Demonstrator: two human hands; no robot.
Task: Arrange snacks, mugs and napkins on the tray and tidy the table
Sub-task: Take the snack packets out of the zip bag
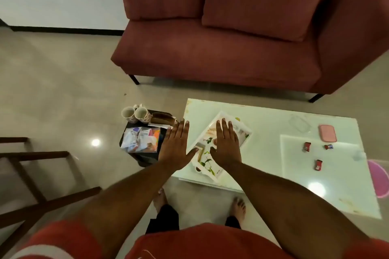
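Closest to the camera are two bare forearms reaching out, both hands flat, palms down, fingers spread and holding nothing. The left hand (175,146) hovers over the gap between the small dark stool (139,154) and the white table (263,124); the right hand (226,145) is above the one tray (229,132), a white floral thing sitting crooked on the table's near left corner. Can't really tell if that palm touches the tray or just floats over it.

Count-wise: two mugs (134,114) side by side on the stool's far edge, one snack bag (141,139) in crinkly plastic in front of them, and one brown thing next to the mugs that's too blurry to name. Over on the right of the table there are three small red wrapped candies (307,146) scattered apart, one pink lid (327,135), and one clear container (300,124) just beside it. One red sofa (221,48) sits behind everything.
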